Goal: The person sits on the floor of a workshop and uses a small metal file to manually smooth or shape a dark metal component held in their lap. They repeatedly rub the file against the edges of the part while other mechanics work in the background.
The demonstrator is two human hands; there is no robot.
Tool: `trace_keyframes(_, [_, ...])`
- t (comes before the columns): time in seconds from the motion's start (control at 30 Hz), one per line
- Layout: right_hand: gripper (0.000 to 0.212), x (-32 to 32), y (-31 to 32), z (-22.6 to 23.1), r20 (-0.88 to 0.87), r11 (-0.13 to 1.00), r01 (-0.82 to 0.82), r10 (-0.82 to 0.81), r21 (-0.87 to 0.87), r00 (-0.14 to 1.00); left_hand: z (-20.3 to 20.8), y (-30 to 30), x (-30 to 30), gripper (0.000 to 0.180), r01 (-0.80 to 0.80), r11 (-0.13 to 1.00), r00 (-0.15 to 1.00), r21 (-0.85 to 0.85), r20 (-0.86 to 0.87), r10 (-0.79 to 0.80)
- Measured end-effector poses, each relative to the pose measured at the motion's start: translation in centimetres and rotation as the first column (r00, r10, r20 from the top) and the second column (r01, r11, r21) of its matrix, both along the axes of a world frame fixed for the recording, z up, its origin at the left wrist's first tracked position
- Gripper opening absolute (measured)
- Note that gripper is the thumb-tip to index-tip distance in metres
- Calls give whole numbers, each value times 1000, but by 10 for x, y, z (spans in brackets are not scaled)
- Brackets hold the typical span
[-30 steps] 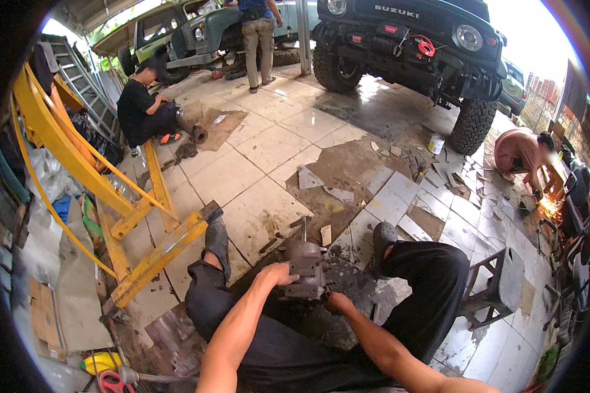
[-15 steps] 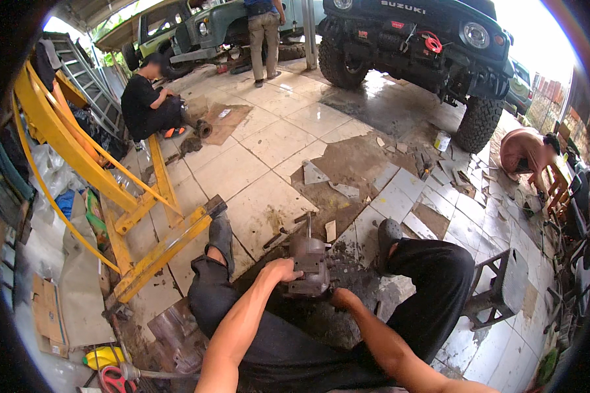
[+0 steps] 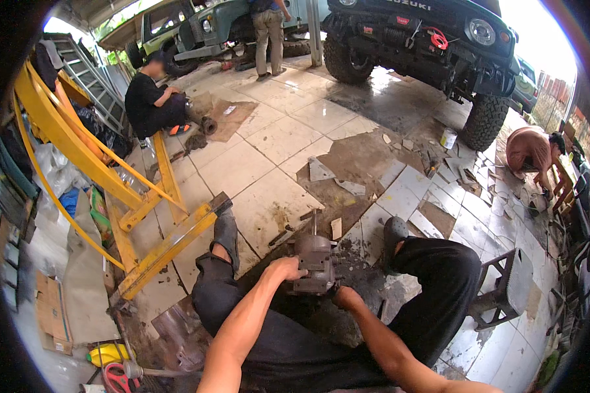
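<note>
Between my legs stands a grey-brown metal gearbox housing (image 3: 313, 263), with a thin shaft (image 3: 315, 223) pointing away from its far end. My left hand (image 3: 286, 269) is closed on the housing's left side, fingers over its edge. At the near right corner of the housing is my right hand (image 3: 347, 298), fingers curled against its underside. Whatever those fingers grip is hidden behind the hand and too dark to make out. Dark, oily grime covers the floor around the housing.
A yellow steel hoist frame (image 3: 167, 259) stands at my left, a grey plastic stool (image 3: 508, 288) at my right. Broken tiles (image 3: 321, 170) lie ahead. Another metal casing (image 3: 177, 334) sits by my left leg. Two people crouch farther off; one stands by the vehicles.
The whole view has shifted slightly, the scene sliding a little right and down. Both hands keep their places on the gearbox housing.
</note>
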State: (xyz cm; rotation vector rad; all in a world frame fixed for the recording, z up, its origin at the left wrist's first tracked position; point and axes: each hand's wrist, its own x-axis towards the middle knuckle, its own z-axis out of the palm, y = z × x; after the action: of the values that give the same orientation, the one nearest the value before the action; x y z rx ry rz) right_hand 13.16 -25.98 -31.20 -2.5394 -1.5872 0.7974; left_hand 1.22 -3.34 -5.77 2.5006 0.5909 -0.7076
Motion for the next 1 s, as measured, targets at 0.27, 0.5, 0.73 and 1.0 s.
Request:
trace_keyframes(0.27, [17,-28,3,41,106,990,-37,22,136,994,-13,10,-16,66,-41,999,998,-27,-48,39])
trace_keyframes(0.5, [20,-1,3,32,-94,995,-92,89,-26,992,-7,3,-5,66,-29,999,1000,-14,5,29])
trace_keyframes(0.73, [29,8,-4,15,-196,988,155,-149,13,969,4,-2,8,67,30,998,999,-55,33,-29])
trace_keyframes(1.0, [21,-16,12,25,-249,995,-40,15,-95,968,3,6,-21,56,-73,997,993,-10,-88,72])
